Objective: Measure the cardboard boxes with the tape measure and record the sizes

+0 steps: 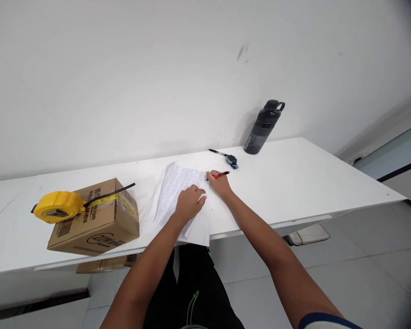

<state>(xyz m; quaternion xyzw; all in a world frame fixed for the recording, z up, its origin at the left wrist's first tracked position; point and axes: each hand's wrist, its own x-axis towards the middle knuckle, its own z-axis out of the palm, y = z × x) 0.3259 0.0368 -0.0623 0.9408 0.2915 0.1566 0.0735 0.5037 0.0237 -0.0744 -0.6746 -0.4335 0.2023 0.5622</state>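
Note:
Sheets of paper [173,185] covered in dense writing lie on the white table, wrinkled and a little fanned at the left edge. Bent over the lower middle of these sheets is my left hand [189,203], with a white paper edge between its thumb and curled fingers. My right hand [219,184] grips a red and black pen [222,174] at the sheets' upper right edge. The pen's tip is mostly hidden by the fingers. Both forearms reach in from below.
A cardboard box [96,224] stands left of the paper, with a yellow tape measure [60,205] on top. Behind my right hand lie a black pen [216,151] and a small dark object [231,161]. A dark water bottle [262,128] stands near the wall.

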